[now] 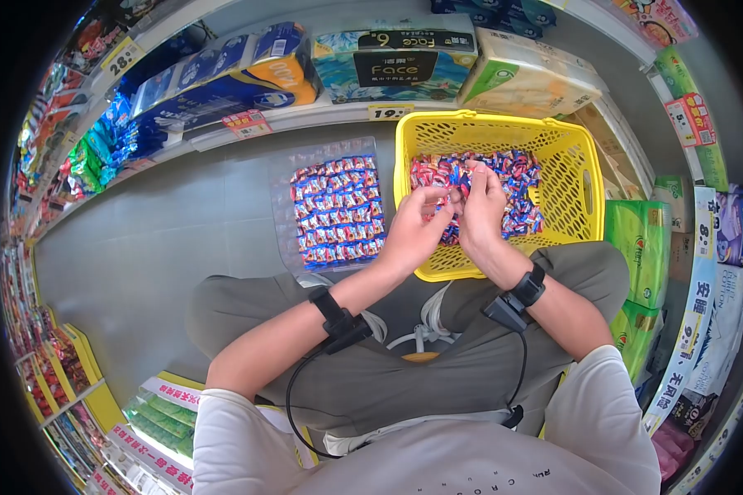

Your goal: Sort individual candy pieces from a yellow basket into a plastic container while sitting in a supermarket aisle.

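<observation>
My left hand (421, 223) and my right hand (482, 208) are close together over a yellow plastic basket (584, 136). In the basket lies a loose heap of small wrapped candies (520, 177) in red and blue. The fingers of my right hand are curled inward on a wrapped candy. My left hand's fingers are bent in a pinch, and what sits between them is too small to make out against the heap. Left of the basket, a clear plastic tray (282, 194) holds similar wrapped candies (338, 210) laid in neat rows.
Tissue packs (396, 66) line the low shelf (285, 124) ahead, just behind the basket. Green packs (636, 247) stand close on the right. My crossed legs (248, 309) border the tray and basket. Grey floor (157, 239) stretches left toward shelves of snacks (62, 363).
</observation>
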Demonstrator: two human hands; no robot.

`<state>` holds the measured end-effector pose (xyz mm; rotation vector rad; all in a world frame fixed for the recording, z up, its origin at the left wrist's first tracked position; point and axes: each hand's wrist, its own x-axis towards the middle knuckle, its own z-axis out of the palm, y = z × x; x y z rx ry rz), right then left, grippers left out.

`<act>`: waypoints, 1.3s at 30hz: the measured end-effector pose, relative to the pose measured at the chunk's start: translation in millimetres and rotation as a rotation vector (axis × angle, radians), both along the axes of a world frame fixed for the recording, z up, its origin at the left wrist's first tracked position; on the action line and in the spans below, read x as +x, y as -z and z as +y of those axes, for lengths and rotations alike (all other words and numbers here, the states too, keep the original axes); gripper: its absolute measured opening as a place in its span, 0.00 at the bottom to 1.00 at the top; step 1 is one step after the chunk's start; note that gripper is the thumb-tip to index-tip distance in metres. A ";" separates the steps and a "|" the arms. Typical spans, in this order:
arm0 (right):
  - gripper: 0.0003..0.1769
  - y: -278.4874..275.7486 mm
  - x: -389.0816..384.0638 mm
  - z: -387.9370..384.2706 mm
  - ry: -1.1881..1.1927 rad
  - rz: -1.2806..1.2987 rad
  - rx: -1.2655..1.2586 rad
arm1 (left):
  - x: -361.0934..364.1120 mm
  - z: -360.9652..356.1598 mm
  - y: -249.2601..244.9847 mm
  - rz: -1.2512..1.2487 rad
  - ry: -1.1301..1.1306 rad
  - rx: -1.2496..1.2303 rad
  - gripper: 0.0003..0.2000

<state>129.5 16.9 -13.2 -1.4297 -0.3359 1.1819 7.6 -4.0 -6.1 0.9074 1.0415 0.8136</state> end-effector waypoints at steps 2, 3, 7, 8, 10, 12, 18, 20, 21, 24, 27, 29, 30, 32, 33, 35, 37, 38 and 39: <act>0.15 -6.2 -0.4 -1.1 -0.012 0.053 0.015 | 0.0 -2.8 6.8 0.211 0.027 0.130 0.18; 0.15 -8.6 0.3 -2.1 -0.015 0.053 0.016 | -2.0 -0.2 1.3 0.212 0.024 0.130 0.18; 0.15 -19.3 -5.3 -3.1 -0.269 0.041 0.119 | -11.8 9.9 -18.0 -0.523 -0.131 -0.495 0.18; 0.15 -20.4 -9.6 -3.5 -0.310 -0.035 0.137 | -14.9 10.9 -20.5 -0.609 -0.208 -0.553 0.18; 0.15 -22.0 -20.2 -5.7 -0.350 -0.216 0.177 | -22.1 13.6 -17.0 -0.645 -0.146 -0.518 0.19; 0.15 -26.4 -31.8 -7.9 -0.440 -0.325 0.378 | -22.3 12.3 -15.9 -0.677 -0.174 -0.480 0.20; 0.19 -27.6 -43.5 -19.6 -0.664 -0.437 0.354 | -41.4 14.6 -21.1 -0.709 -0.257 -0.544 0.25; 0.22 -31.0 -48.6 -20.5 -0.720 -0.435 0.425 | -44.4 15.5 -14.9 -0.683 -0.294 -0.547 0.24; 0.25 -31.9 -49.6 -20.8 -0.765 -0.464 0.399 | -48.4 14.7 -12.4 -0.675 -0.275 -0.496 0.24; 0.25 -32.1 -57.1 -20.3 -0.717 -0.354 0.383 | -52.0 17.5 3.8 -0.684 -0.370 -0.510 0.21; 0.21 -36.9 -55.2 -18.1 -0.807 -0.496 0.382 | -53.3 15.8 0.4 -0.596 -0.409 -0.389 0.16; 0.19 -22.4 -54.7 -18.3 -0.759 -0.543 0.422 | -52.9 16.3 -1.9 -0.561 -0.398 -0.379 0.14; 0.18 -18.9 -56.2 -17.6 -0.714 -0.591 0.461 | -52.9 16.5 -1.2 -0.526 -0.388 -0.369 0.11; 0.15 -12.2 -60.7 -15.6 -0.655 -0.576 0.521 | -55.7 17.1 2.0 -0.528 -0.381 -0.397 0.11; 0.13 -11.7 -62.0 -14.7 -0.595 -0.561 0.583 | -56.2 17.7 1.2 -0.529 -0.374 -0.421 0.11; 0.11 -17.2 -58.1 -16.4 -0.557 -0.305 0.392 | -55.8 19.2 -2.0 -0.535 -0.393 -0.408 0.12; 0.08 -29.6 -59.5 -12.8 -0.469 -0.056 0.205 | -54.5 20.1 -5.2 -0.534 -0.407 -0.383 0.14; 0.08 -25.6 -56.8 -10.3 -0.467 -0.055 0.205 | -55.4 20.7 -6.6 -0.531 -0.406 -0.384 0.14; 0.08 -22.6 -52.8 -7.2 -0.410 0.096 0.192 | -56.6 21.2 -7.4 -0.546 -0.392 -0.413 0.14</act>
